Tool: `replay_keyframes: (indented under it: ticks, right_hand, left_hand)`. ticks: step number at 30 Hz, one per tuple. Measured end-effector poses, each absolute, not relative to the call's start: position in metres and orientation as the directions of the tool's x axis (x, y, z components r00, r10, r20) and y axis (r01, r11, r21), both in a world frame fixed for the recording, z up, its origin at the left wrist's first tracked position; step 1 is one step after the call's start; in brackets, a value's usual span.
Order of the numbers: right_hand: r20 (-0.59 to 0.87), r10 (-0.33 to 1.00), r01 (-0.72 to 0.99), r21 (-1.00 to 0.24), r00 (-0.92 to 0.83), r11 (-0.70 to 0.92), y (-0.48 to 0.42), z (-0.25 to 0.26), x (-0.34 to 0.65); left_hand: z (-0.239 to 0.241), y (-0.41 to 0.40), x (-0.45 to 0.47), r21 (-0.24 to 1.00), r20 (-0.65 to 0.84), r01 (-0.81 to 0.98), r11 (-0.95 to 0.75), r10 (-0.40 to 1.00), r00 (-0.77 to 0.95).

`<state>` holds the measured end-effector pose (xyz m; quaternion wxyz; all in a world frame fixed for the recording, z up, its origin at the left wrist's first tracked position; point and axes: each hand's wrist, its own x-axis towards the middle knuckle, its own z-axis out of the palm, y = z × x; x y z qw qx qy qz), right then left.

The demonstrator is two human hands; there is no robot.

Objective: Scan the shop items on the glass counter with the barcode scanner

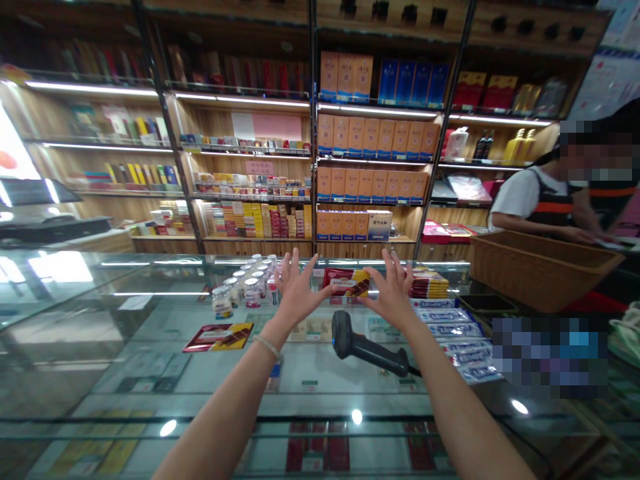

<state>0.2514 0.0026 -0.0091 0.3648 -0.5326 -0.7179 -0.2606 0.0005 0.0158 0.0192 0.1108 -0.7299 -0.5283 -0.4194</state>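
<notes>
Both my arms stretch forward over a glass counter [150,373]. My left hand [295,288] is raised with fingers spread, holding nothing. My right hand [393,290] is also raised with fingers spread and empty. Between and just beyond the two hands lies a red and yellow chocolate pack [346,281]. Neither hand touches it. A black barcode scanner [367,347] lies on the glass below my right wrist. Several small white-lidded jars [245,283] stand left of my left hand.
A flat red chocolate pack [220,337] lies on the glass at the left. Stacked red packs [429,285] and blue-white bars [453,330] lie at the right. A wicker basket [540,270] stands far right, with a person in an apron [550,200] behind it. Stocked shelves [310,167] fill the back wall.
</notes>
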Motion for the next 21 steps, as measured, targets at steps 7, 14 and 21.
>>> replay_keyframes:
  ticks: [7, 14, 21]
  right_hand:
    - [0.795, 0.578, 0.954, 0.001, -0.183, 0.300, 0.0024, -0.0095, 0.2542]
    - [0.780, 0.595, 0.950, -0.006, -0.191, 0.312, 0.0002, -0.0086, 0.2535]
    - [0.753, 0.629, 0.953, -0.008, -0.194, 0.303, 0.0016, -0.0027, 0.2548]
  left_hand:
    - [0.0190, 0.0087, -0.0101, -0.070, 0.786, 0.890, -0.450, 0.525, 0.327]
    - [0.0156, 0.0124, -0.0092, -0.113, 0.783, 0.890, -0.442, 0.512, 0.354]
    - [0.0191, 0.0150, -0.0090, -0.141, 0.774, 0.887, -0.440, 0.509, 0.376]
